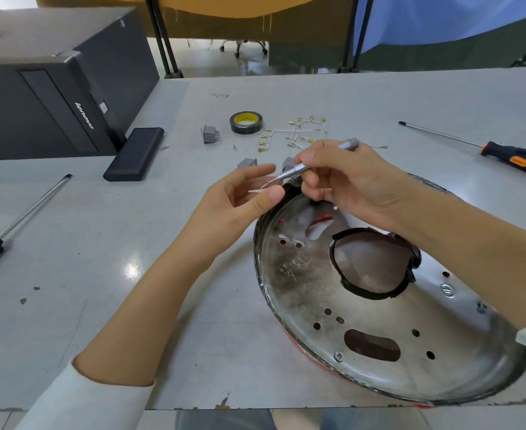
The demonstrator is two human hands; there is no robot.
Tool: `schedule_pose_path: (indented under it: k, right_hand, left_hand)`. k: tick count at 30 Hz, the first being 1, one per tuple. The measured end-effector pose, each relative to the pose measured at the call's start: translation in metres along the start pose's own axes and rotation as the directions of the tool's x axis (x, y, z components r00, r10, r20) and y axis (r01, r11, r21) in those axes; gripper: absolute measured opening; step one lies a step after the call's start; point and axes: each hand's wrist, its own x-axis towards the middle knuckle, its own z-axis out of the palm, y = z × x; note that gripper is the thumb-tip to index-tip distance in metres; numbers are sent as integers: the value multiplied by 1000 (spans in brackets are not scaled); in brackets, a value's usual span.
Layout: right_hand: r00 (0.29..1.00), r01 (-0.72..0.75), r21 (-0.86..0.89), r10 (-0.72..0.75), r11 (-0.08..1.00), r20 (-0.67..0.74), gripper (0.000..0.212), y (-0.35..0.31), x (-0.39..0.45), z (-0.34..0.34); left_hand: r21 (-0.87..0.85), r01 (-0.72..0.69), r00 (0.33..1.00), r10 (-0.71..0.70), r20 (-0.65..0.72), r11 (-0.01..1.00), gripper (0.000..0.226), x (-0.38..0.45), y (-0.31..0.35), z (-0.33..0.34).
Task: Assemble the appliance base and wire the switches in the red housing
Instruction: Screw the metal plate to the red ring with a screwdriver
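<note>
The head view shows the right hand (pixel 345 178) gripping a small silver screwdriver (pixel 314 164) like a pen, while the left hand (pixel 246 197) pinches a thin white wire (pixel 260 188) at the far rim of the metal base plate (pixel 379 305), which lies on the red housing (pixel 305 342) at the worktop's (pixel 131 259) near edge. The tip could slip and nick the wire or a finger, since both sit so close. The grey worktop also carries tape (pixel 246 121), loose terminal wires (pixel 298 133), grey switches (pixel 209 133), larger screwdrivers and a black computer tower (pixel 54 82).

left hand (pixel 240 200) pinching, right hand (pixel 345 178) gripping
</note>
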Motion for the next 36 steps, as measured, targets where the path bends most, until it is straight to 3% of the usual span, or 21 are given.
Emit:
schedule_pose_path:
  k: [6, 18, 30, 36]
  right_hand:
    - [985, -135, -46, 129, 990, -114, 21, -8, -2, -4]
    - [978, -195, -182, 176, 964, -116, 22, -7, -3, 4]
    - [976, -202, -214, 177, 956, -127, 22, -8, -4, 4]
    - [977, -198, -215, 176, 956, -120, 28, -5, -3, 6]
  left_hand:
    - [-2, 163, 981, -162, 103, 987, 23, 0, -3, 1]
    - [-70, 275, 949, -259, 182, 959, 41, -1, 1, 1]
    - [-206, 337, 935, -301, 188, 919, 32, 0, 1, 3]
    - [-224, 353, 932, -319, 175, 909, 39, 0, 3, 4]
